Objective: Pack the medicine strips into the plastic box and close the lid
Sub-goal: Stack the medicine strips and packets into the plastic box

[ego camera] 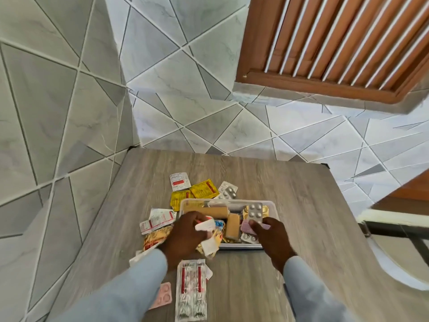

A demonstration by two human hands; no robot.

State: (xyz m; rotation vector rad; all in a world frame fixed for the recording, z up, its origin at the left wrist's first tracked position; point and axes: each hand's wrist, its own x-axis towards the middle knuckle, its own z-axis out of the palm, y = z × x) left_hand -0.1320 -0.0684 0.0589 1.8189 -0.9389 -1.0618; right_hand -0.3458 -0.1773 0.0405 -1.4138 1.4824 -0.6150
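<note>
1. On the wood-grain table (290, 205), near its middle: a clear plastic box (272, 205), lid off, already loaded with tan rolls, foil strips and blister packs.
2. Over the box's right half: right hand (270, 235), fingers pinched on a silver blister strip (255, 212) of round tablets, held upright just above the contents.
3. Over the box's left near corner: left hand (185, 233), closed on a small bunch of white and gold strips (207, 228); exact count impossible to tell.
4. Behind the box, touching or just beside its far rim: two yellow sachets (204, 189), a white-and-red strip (179, 181), a silver blister pack (227, 190).
5. Left of the box: white strips with red bands (156, 220), and below them a gold foil strip (154, 238) partly under the left wrist.
6. Nearer the camera, between the two pale blue sleeves (130, 289): a long silver-and-red strip (191, 290) lying flat, with a pink blister pack (163, 296) just to its left.
7. Beyond the table: grey tiled walls (69, 101) and a wooden louvred shutter (336, 43).
</note>
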